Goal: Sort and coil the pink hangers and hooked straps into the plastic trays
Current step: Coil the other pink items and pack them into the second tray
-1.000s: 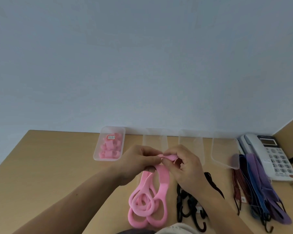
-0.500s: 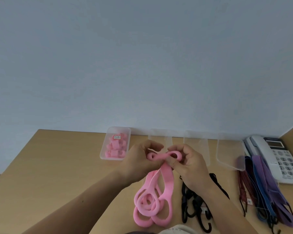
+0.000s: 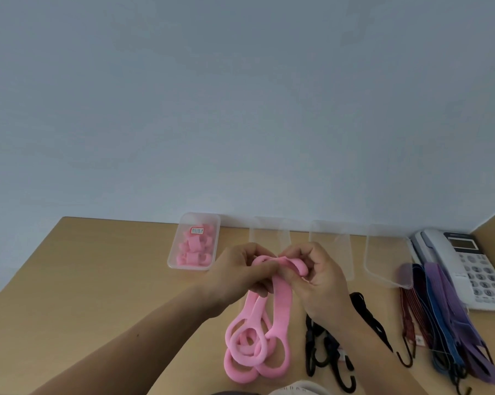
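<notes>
Two grips, left hand (image 3: 240, 276) and right hand (image 3: 323, 280), pinched one soft pink hanger (image 3: 282, 303); its flat band ran twelve-to-six, oval loop toward six.

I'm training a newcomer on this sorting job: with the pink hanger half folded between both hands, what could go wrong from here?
1. The pink hanger is bent over only between the fingers of the left hand and right hand; it may spring open if either grip slackens.
2. Its lower loop overlaps the loose pink hangers, so lifting could drag them along.
3. The right forearm lies above the black hooked straps and might knock them.
</notes>
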{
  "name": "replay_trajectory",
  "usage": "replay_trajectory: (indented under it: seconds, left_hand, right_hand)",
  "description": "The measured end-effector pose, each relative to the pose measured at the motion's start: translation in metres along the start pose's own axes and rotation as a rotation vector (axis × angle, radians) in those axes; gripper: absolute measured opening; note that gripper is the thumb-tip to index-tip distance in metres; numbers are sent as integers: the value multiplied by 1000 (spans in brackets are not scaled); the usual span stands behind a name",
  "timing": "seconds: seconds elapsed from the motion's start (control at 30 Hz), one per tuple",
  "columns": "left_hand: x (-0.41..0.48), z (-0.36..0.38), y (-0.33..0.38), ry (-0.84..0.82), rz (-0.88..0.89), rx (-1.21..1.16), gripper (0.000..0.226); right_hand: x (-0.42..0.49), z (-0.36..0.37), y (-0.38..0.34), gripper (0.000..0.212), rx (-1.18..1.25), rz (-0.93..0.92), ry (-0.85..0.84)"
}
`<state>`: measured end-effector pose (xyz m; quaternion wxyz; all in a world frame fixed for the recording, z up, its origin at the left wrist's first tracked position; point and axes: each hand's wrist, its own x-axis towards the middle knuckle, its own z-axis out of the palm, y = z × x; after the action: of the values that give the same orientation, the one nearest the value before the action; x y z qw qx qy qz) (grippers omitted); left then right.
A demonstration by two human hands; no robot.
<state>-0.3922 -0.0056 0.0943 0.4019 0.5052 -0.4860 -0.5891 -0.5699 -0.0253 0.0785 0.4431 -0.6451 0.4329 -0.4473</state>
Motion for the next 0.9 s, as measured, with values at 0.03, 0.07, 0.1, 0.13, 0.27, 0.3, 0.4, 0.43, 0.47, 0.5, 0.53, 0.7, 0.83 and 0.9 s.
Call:
replay_trajectory:
  seconds: [0.03,0.07,0.1,0.13,0.27,0.3,0.4,0.43,0.47,0.5,0.53,0.7,0.83,0.9]
  left_hand:
    - [2,0,-2,18,27,4,17]
    - [3,1,-2,30,57,6,15]
    - [5,1,-3,39,86,13,13]
    - [6,2,-3,49,114,30,13]
    - [11,4,-7,110,223,226,8]
    - [12,4,-8,128,266,306,5]
    - [12,6,-10,157,379,442,10]
    - [13,7,-10,156,407,461,10]
    - [14,7,-10,150,433,477,9]
    - [15,7,-10,134,441,477,9]
    - [16,6,-9,110,420,449,9]
    - [21,3,0,-12,181,225,20]
    - [24,-1,1,-62,86,101,28]
    - [24,0,2,-81,62,38,33]
  right_hand:
    - [1,-1,0,27,21,13,-3]
    - [2,-2,1,28,59,33,-11]
    - [3,-3,2,27,102,57,-20]
    - [4,-3,3,26,140,79,-23]
    - [8,-5,3,14,222,151,-1]
    - [9,-5,2,18,222,169,-9]
    - [12,-7,0,24,168,187,-40]
    - [13,-9,1,18,157,182,-40]
    - [14,-10,2,10,151,173,-36]
    - [15,-12,3,3,144,160,-32]
    - [15,-12,4,3,130,143,-26]
    - [14,-12,7,10,82,122,15]
    - [13,-10,7,13,56,116,20]
    - [12,-9,5,14,49,106,32]
